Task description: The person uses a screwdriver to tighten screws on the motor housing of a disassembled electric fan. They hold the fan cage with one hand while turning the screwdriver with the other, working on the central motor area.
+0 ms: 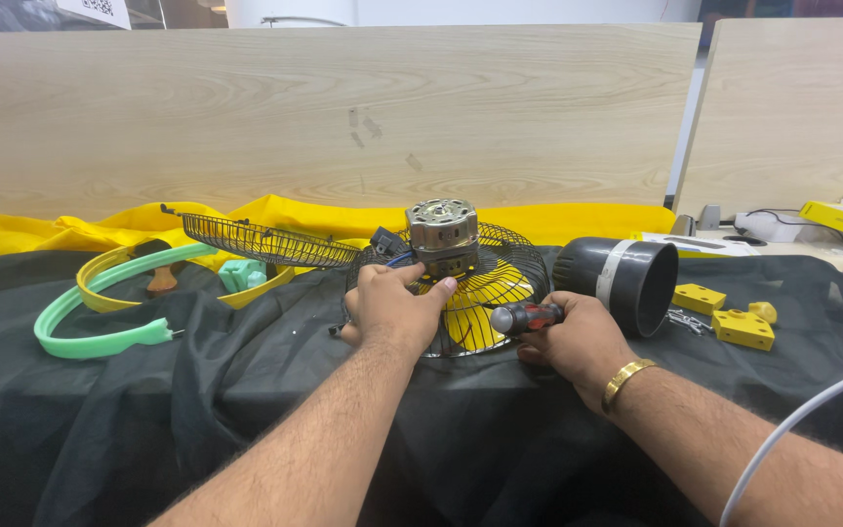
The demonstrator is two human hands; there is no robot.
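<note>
Head view: left grip (392, 307) pinches motor (442, 237); right grip (578, 342) clasps screwdriver (529, 316) beside it.

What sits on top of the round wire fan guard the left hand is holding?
A metal fan motor sits on the wire guard; yellow blades show beneath it. The left hand covers the guard's near-left edge.

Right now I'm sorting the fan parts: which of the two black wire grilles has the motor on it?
The round black wire grille under the left hand, with the silver motor standing on it. The other black wire grille lies apart to the left, bare.
</note>
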